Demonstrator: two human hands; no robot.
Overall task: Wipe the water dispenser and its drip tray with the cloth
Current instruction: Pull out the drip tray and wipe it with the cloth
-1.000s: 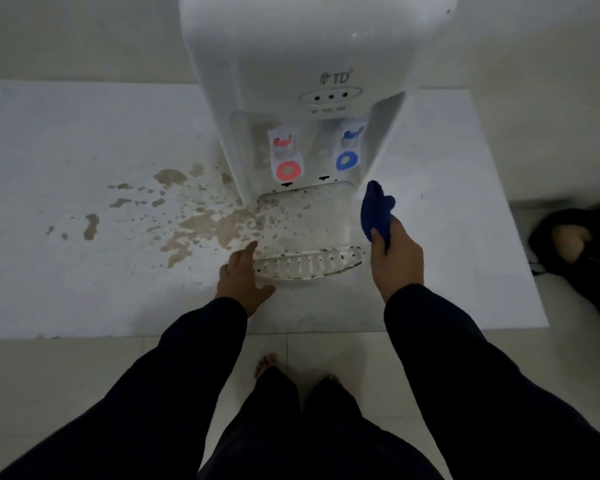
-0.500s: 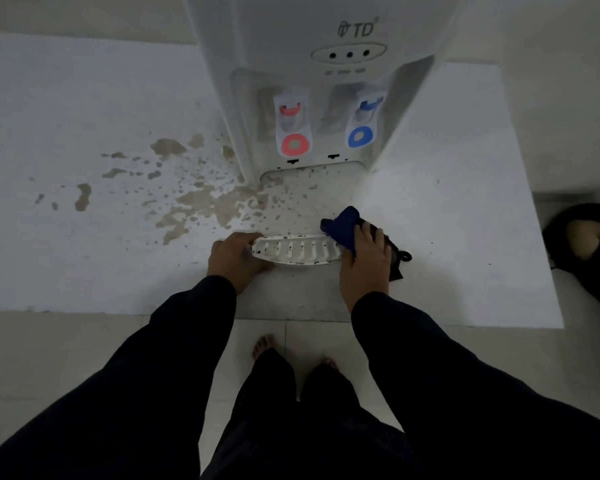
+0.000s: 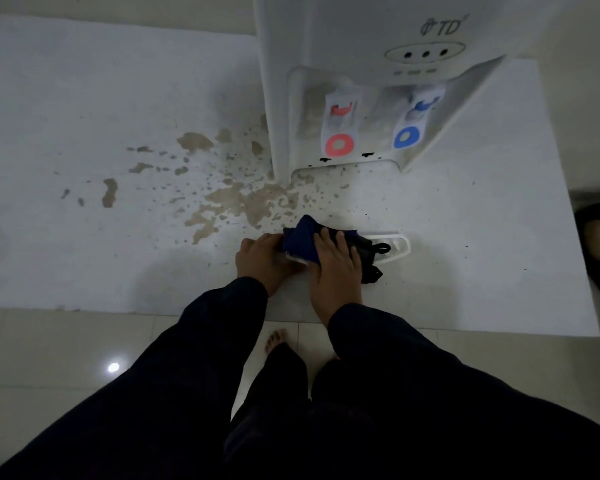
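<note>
While my left hand (image 3: 262, 261) grips the tray (image 3: 397, 245) by its left end, fingers curled, to stop it sliding on the bench (image 3: 84, 98), my right hand (image 3: 333, 268) presses the cloth (image 3: 303, 242) onto it, fingers laid flat rather than clenched — a scrubbing hold, I judge. The tray lies in front of the dispenser (image 3: 343, 46). Half a second ago the cloth covered its right end — now that end is bare.

surface: white slab (image 3: 84, 98), brown stains (image 3: 250, 202) | floor: pale tiles (image 3: 49, 358), light glare (image 3: 113, 367)
</note>
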